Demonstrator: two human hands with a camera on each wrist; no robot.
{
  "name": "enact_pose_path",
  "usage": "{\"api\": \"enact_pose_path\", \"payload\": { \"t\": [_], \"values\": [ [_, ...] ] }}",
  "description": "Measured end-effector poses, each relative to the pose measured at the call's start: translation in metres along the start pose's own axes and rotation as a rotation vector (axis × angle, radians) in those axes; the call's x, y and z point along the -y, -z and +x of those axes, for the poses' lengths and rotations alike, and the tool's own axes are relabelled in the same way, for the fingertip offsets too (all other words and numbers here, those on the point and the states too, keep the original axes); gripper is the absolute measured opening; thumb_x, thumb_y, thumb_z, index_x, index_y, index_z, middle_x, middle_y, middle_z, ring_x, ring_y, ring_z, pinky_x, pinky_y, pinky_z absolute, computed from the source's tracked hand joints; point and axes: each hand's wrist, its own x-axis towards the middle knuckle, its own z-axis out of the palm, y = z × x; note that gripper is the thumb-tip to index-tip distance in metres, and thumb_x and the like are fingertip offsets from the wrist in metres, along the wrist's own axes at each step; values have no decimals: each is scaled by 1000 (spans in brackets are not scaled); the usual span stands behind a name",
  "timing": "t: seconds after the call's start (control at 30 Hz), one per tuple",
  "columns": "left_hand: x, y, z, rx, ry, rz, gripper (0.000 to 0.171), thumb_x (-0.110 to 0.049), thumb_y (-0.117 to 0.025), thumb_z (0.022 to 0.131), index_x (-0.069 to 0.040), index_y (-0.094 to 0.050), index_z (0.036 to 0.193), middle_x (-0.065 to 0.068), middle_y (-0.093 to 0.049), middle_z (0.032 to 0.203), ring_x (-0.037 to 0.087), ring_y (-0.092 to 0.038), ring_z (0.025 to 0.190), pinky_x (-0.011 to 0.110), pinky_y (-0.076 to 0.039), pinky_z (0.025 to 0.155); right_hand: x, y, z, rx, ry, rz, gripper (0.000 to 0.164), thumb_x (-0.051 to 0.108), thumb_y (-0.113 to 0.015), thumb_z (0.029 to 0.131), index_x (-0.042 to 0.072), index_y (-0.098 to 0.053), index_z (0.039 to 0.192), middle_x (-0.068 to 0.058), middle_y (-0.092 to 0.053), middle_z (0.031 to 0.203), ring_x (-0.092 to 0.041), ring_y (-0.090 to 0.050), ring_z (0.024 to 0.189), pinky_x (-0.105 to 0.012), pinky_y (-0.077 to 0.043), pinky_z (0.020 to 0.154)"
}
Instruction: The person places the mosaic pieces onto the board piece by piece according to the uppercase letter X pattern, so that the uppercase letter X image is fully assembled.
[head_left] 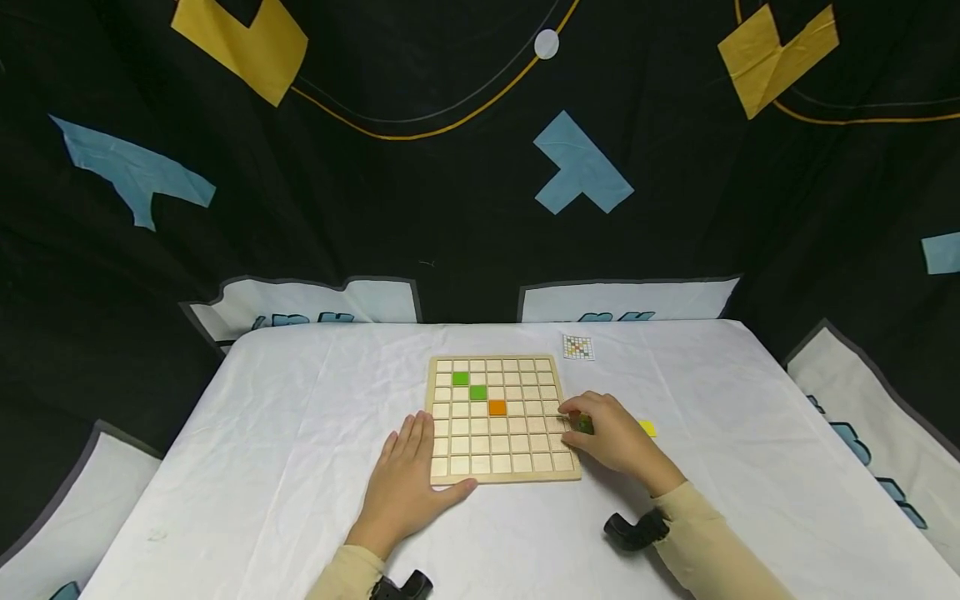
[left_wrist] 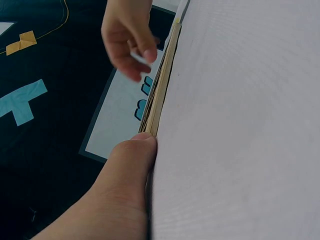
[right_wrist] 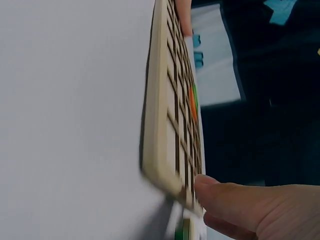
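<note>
Closest, two tan sleeves (head_left: 720, 554) lie over the white, smooth cloth on the desk (head_left: 255, 483). The left hand (head_left: 405, 492) has straight fingers beside the board's left edge, with its thumb out at the front edge. The square wooden board (head_left: 510, 479) sits flat on the desk between the hands. It looks stiff and light, so its raised rim should be a good place to hold. By its right edge, the right hand (head_left: 618, 433) has bent fingers, thumb and fingertips apart; I see no tile pinched. A green piece (head_left: 586, 424) shows next to that hand, and a yellow piece (head_left: 647, 427) peeks out behind it. Two flat green tiles (head_left: 478, 392) and an orange tile (head_left: 497, 407) sit in the board's squares. They look hard, small and maybe slippery, best pinched by their sides. Past the board lies a thin little card (head_left: 578, 347), then soft black cloth (head_left: 450, 225).
</note>
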Motion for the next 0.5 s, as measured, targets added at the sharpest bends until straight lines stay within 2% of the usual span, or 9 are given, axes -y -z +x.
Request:
{"api": "enact_pose_path", "payload": {
  "t": [0.23, 0.5],
  "values": [
    [0, -1, 0, 3, 2, -4, 123, -88, -47, 77, 0, -16, 157, 15, -14, 166, 31, -12, 155, 50, -12, 127, -22, 9, -13, -30, -62, -34, 32, 22, -81, 83, 16, -70, 113, 3, -67, 104, -22, -57, 106, -45, -49, 94],
    [0, -1, 1, 8, 7, 1, 123, -87, -48, 78, 0, -15, 157, 15, -14, 166, 31, -12, 155, 50, -11, 127, -31, 8, -15, -28, -101, -40, 20, 21, -81, 83, 17, -74, 101, 4, -69, 101, -22, -57, 105, -46, -48, 95]
  ]
}}
